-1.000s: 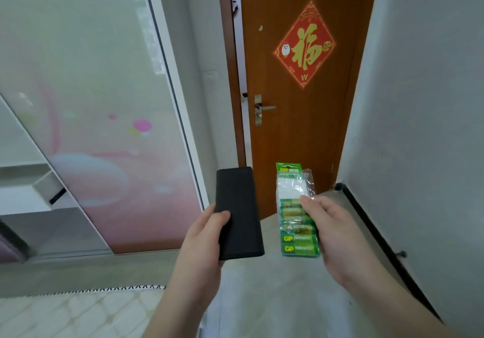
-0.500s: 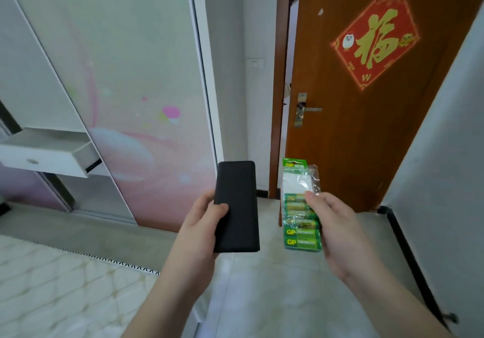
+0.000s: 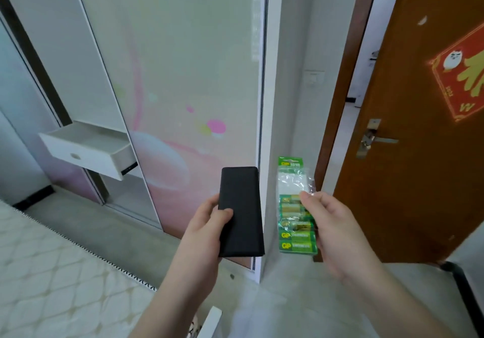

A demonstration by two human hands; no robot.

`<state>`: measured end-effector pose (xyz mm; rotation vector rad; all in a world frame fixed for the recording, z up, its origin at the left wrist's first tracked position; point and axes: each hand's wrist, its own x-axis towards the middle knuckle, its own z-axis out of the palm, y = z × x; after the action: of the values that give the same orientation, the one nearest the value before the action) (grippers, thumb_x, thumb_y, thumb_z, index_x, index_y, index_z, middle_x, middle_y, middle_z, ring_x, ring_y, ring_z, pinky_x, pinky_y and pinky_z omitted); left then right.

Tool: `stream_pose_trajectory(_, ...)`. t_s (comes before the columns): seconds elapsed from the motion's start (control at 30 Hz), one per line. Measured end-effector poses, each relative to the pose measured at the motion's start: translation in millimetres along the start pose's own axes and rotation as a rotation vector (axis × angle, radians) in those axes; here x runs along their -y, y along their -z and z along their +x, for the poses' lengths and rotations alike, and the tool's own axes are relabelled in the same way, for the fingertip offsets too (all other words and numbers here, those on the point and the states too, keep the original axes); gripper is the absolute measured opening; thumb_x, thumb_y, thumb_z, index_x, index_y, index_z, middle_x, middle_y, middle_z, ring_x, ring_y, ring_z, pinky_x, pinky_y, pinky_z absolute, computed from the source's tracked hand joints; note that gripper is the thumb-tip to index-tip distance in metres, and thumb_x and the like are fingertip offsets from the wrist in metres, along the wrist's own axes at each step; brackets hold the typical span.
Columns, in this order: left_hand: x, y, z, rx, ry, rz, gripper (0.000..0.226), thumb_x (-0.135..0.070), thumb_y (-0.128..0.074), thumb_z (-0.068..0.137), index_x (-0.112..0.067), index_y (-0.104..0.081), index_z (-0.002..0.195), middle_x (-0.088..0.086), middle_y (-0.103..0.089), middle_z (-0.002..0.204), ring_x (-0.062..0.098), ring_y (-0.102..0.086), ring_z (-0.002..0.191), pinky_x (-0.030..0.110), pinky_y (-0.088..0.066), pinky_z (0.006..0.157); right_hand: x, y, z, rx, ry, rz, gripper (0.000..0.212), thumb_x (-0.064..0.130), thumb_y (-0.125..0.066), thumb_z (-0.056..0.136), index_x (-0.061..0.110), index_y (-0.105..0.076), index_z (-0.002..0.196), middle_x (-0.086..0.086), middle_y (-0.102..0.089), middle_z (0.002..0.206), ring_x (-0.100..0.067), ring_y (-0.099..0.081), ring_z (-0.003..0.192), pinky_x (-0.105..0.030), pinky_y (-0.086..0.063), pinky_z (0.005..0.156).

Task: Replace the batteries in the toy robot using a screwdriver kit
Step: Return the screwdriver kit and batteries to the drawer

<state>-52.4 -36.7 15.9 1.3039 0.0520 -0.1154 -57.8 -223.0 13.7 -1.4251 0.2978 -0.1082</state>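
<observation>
My left hand (image 3: 203, 229) grips a flat black rectangular case (image 3: 240, 210), the screwdriver kit, upright in front of me, thumb across its front face. To its right, my right hand (image 3: 331, 226) pinches a green blister pack of batteries (image 3: 294, 206), thumb on the front; its clear top part looks empty and several green and gold cells fill the lower part. Both are held at chest height, a small gap between them. The toy robot is not in view.
A white drawer (image 3: 86, 149) stands pulled open from the wardrobe with pink sliding panels (image 3: 183, 88) at left. A brown wooden door (image 3: 419, 154) with a red decoration stands ajar at right. A quilted mattress (image 3: 47, 280) fills the lower left; grey floor lies below.
The view has swung left: the door slid toward the right edge and the wardrobe drawer and mattress came into sight. Both hands keep the same hold on the case and the battery pack.
</observation>
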Motion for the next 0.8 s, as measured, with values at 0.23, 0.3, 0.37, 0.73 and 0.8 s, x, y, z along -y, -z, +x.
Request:
stream_pose_trajectory(0.23,-7,8,73,-0.012,-0.021,0.034,0.03,-0.012,-0.047,0.095,-0.026,-0.066,0.113,0.002,-0.073,0.102,0.014,-0.065,0.086,0.034,-0.046,0.073,2,-27,73,0.036,0.008,-0.001,0.024,0.031,-0.057,0.094,0.008,-0.063,0.095,-0.009,-0.072,0.089,-0.024,-0.072,0.083,-0.04,-0.058,0.078)
stream_pose_trajectory(0.3,-6,6,90,-0.022,-0.014,0.034,0.031,-0.012,-0.047,0.096,-0.025,-0.066,0.115,0.003,-0.073,0.103,0.013,-0.065,0.085,0.032,-0.046,0.07,2,-30,95,0.057,0.014,-0.003,0.025,0.031,-0.057,0.094,0.007,-0.063,0.094,-0.01,-0.072,0.088,-0.025,-0.071,0.083,-0.04,-0.057,0.078)
stream_pose_trajectory(0.37,-3,3,109,-0.053,-0.006,0.034,0.03,-0.012,-0.046,0.096,-0.025,-0.066,0.114,0.002,-0.073,0.1,0.011,-0.065,0.082,0.03,-0.046,0.066,-1,-30,121,0.085,0.014,0.003,0.026,0.031,-0.057,0.094,0.005,-0.063,0.094,-0.01,-0.071,0.086,-0.024,-0.071,0.08,-0.039,-0.056,0.077)
stream_pose_trajectory(0.73,7,-39,205,-0.294,-0.036,0.048,0.032,-0.01,-0.044,0.096,-0.025,-0.065,0.115,0.001,-0.072,0.101,0.01,-0.065,0.082,0.023,-0.05,0.061,-1,-24,271,0.321,-0.042,0.054,0.022,0.022,-0.062,0.091,0.015,-0.057,0.071,-0.008,-0.059,0.069,-0.02,-0.058,0.062,-0.036,-0.046,0.065)
stream_pose_trajectory(0.8,8,-41,216,-0.364,-0.055,0.036,0.031,-0.01,-0.044,0.096,-0.025,-0.065,0.114,0.001,-0.072,0.098,0.01,-0.065,0.08,0.02,-0.051,0.058,2,-28,292,0.381,-0.043,0.051,0.026,0.021,-0.062,0.092,0.017,-0.055,0.067,-0.006,-0.057,0.066,-0.018,-0.055,0.059,-0.032,-0.045,0.061)
